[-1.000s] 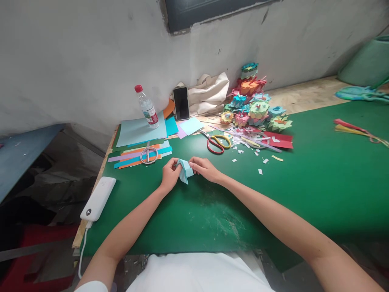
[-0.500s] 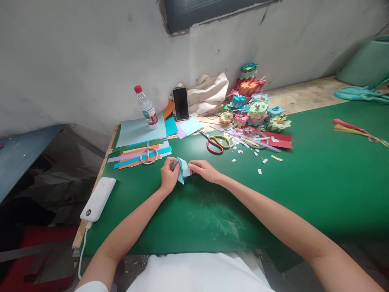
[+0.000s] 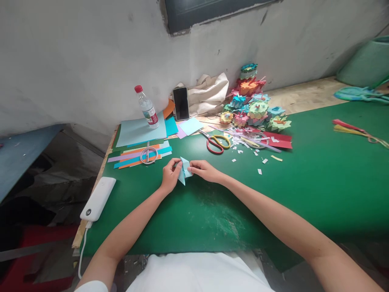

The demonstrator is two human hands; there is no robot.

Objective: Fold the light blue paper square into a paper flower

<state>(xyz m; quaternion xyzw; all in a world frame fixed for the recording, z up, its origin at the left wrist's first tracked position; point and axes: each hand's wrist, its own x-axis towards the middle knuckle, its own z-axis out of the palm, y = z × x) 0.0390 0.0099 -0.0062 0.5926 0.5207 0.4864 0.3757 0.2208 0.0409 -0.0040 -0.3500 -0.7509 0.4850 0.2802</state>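
Note:
Between my hands is a small folded piece of light blue paper (image 3: 184,172), with pointed corners at its top and bottom. My left hand (image 3: 171,173) pinches its left side, thumb on the near face. On the right side, my right hand (image 3: 204,170) grips the paper's edge between thumb and fingers. Some fingertips are hidden behind the paper. Just beyond my hands lie scissors (image 3: 218,142) with one red and one yellow handle. Coloured paper strips (image 3: 138,156) lie to the left, with a roll of tape or ring (image 3: 148,155) on top.
A red-capped bottle (image 3: 148,111) stands on paper sheets (image 3: 130,132). A phone (image 3: 181,103) leans by a cream cloth (image 3: 209,95). Folded paper flowers (image 3: 252,105) are heaped behind paper scraps (image 3: 252,138). A white power bank (image 3: 98,198) with a cable lies at the table's left edge.
The folded blue paper has turned slightly and shifted a little to the right. My left thumb has moved onto its near face. Both hands still hold it.

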